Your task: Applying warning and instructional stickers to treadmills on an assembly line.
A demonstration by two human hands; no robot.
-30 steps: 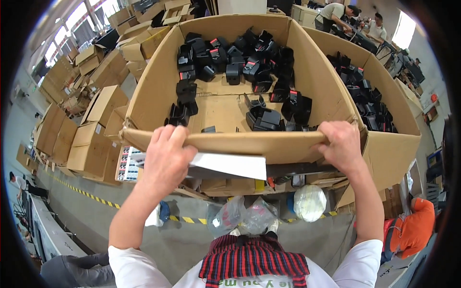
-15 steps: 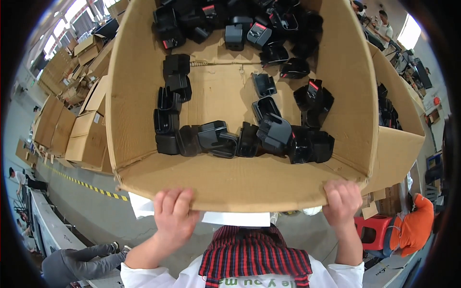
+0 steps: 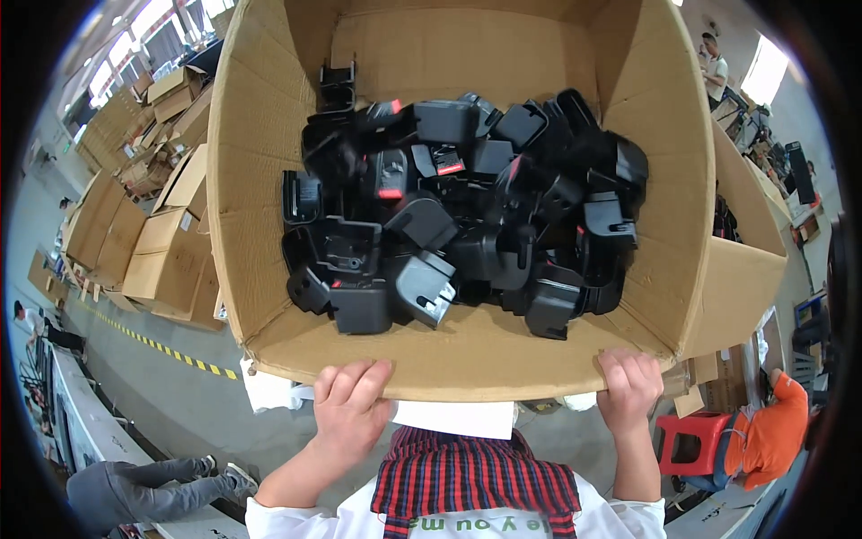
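A large open cardboard box (image 3: 458, 370) fills the middle of the view. Inside it lies a loose heap of black plastic housings (image 3: 426, 220), some bearing small red labels and a few blurred. My left hand (image 3: 352, 409) has its fingers hooked over the near edge of the box, left of the middle. On the same edge, near the right corner, my right hand (image 3: 629, 386) grips the cardboard with its fingers folded over the rim. Both thumbs are hidden, and no housing is in either hand.
Another carton (image 3: 741, 287) with dark parts adjoins on the right. Cardboard boxes (image 3: 162, 260) are stacked at left, by a yellow-black floor stripe (image 3: 202, 364). A person in orange (image 3: 774, 431) is beside a red stool (image 3: 691, 442); another in grey (image 3: 148, 494) is at lower left.
The black housings have slid and tumbled from the far end toward the near side, covering the bare middle of the box floor. My hands stay on the rim, the left slightly further right.
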